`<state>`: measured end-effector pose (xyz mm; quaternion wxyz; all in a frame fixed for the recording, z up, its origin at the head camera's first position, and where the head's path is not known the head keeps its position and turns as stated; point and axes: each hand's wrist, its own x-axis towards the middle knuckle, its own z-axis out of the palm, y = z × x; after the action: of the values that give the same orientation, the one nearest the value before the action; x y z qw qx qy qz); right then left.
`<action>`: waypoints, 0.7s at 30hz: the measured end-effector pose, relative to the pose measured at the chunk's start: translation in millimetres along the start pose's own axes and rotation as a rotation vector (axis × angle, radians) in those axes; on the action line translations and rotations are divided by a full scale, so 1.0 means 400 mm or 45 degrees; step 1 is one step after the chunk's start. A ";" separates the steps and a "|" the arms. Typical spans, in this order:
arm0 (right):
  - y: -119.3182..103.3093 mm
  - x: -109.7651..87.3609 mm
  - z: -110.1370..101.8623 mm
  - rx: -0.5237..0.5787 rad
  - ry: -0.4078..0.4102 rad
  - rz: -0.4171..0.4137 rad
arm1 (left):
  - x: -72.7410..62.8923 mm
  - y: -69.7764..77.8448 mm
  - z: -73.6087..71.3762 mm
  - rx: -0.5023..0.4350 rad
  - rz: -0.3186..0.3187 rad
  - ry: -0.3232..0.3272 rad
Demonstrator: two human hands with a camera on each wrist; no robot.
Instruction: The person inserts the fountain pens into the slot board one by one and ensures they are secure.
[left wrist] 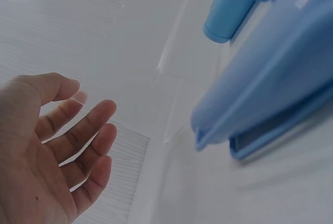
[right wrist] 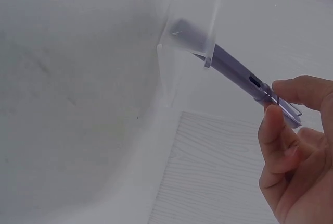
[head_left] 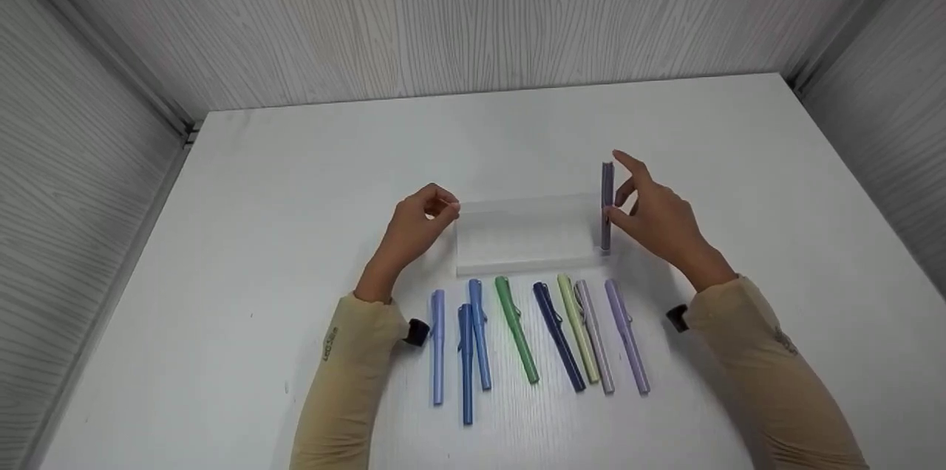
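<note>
A shallow, see-through plastic case (head_left: 525, 233) lies on the white table. My left hand (head_left: 425, 222) pinches its far left corner between thumb and index finger, the other fingers loosely bent in the left wrist view. At the case's right end, my right hand (head_left: 658, 219) pinches a dark purple pen (right wrist: 237, 73) near its clip end, between thumb and fingers. In the right wrist view the pen's other end shows blurred through the case's clear wall (right wrist: 208, 36).
Nearer me lies a row of capped pens: periwinkle (head_left: 437, 352), dark blue (head_left: 466, 374), light blue (head_left: 480, 341), green (head_left: 519, 333), navy (head_left: 560, 341), yellow-green (head_left: 580, 333), greyish lilac (head_left: 597, 344) and lilac (head_left: 630, 344). Wood-grain panels (head_left: 473, 19) enclose the table's back and sides.
</note>
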<state>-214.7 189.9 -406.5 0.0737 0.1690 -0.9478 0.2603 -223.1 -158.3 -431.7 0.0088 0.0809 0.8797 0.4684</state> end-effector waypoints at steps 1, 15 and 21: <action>0.000 -0.002 -0.003 0.009 0.002 0.005 | 0.000 0.000 0.000 0.004 0.000 -0.001; -0.011 -0.053 -0.044 0.124 -0.160 -0.031 | -0.007 0.005 -0.009 -0.036 0.027 -0.017; 0.003 -0.088 -0.059 0.160 -0.384 0.009 | -0.006 0.008 -0.006 -0.032 0.034 -0.007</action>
<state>-181.1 212.9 -394.8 -0.0811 0.2071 -0.9305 0.2909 -220.5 -159.0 -427.8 0.0058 0.0937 0.8726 0.4792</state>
